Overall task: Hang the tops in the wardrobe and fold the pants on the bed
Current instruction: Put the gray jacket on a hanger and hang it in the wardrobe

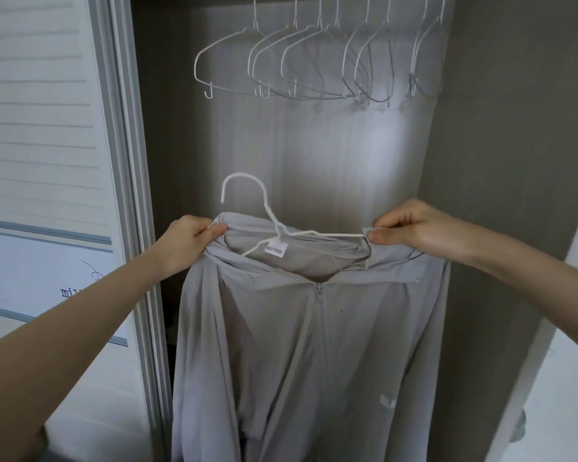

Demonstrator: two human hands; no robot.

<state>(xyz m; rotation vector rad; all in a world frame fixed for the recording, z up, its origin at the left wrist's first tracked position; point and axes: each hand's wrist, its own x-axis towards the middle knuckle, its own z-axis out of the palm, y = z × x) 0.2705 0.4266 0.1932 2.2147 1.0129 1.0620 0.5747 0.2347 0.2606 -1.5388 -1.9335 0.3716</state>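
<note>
Head view: jacket (314, 345) seemingly half-hangered (247, 201)

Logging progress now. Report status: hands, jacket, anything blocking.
Left hand and right hand each grip grey jacket at shoulders. White hanger inside collar, not yet hung. Empty hangers above; nothing blocking.

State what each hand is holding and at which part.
Both hold the grey zip-up top on its white hanger: the left hand grips the collar's left end, the right hand pinches its right end at the hanger's tip.
</note>
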